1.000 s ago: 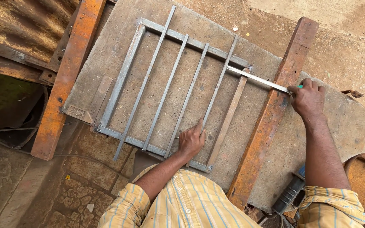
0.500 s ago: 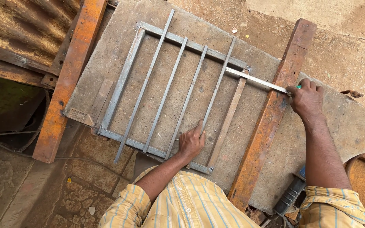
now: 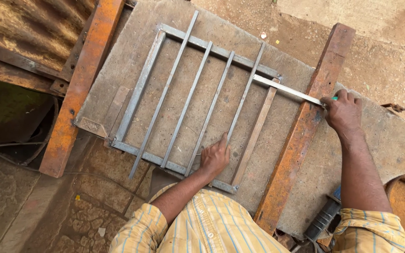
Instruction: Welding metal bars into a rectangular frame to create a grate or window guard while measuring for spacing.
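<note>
Gripping the far end of a loose steel bar [image 3: 287,89], the right hand [image 3: 344,112] lays it across the grille frame [image 3: 188,98] on the table [image 3: 394,140]. Left hand [image 3: 215,157] presses fingers-down on the grille frame's near rail, seemingly to keep it steady, closed on nothing.

- The left hand [image 3: 215,157] has slid a little along the metal grille [image 3: 188,98]: a second ago it lay at about the same spot, but its pointing finger now lies closer against the fourth thin bar [image 3: 243,96], toward the lower middle of the frame.
- The right hand [image 3: 344,112] has edged slightly down and left on the flat steel strip [image 3: 287,89], so its knuckles sit nearer the orange beam [image 3: 305,126] at the right.
- The whole view has shifted a touch: the grille sits marginally lower and more to the left in the frame than a second ago.
</note>
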